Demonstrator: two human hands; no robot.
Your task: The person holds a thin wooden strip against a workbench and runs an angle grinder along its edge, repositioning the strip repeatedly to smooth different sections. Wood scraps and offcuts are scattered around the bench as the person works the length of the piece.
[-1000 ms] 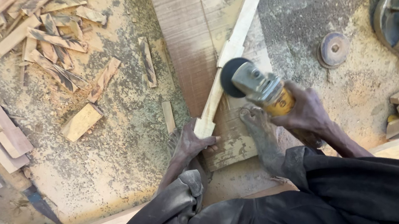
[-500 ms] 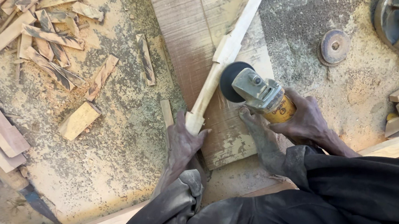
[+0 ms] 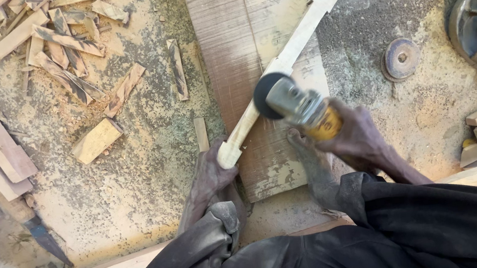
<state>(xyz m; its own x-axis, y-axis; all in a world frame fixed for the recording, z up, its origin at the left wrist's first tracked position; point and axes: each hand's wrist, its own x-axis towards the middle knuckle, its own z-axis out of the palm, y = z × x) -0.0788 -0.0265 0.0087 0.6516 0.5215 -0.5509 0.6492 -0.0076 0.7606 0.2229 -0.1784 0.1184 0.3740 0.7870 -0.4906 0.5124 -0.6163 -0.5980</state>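
Sawdust-covered floor (image 3: 136,181), brown plank (image 3: 240,44) lying flat. Left hand (image 3: 210,176) fingers wrap the pale wooden stick's (image 3: 295,50) near end. Right hand (image 3: 359,138) fingers clamp the angle grinder (image 3: 301,106), disc touching stick just ahead.

Wooden strip (image 3: 295,50) on board (image 3: 228,45), offcuts (image 3: 61,46) left

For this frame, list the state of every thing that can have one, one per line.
Long pale shaped wooden piece: lying slanted across the board, near end gripped.
Grey and yellow angle grinder: held, dark disc against the pale piece; spinning cannot be told.
Left hand: closed on the piece's near end.
Right hand: closed on the grinder's body.
Wide brown board: flat on the sawdust-covered ground.
Loose round grinding disc: flat, unmounted.
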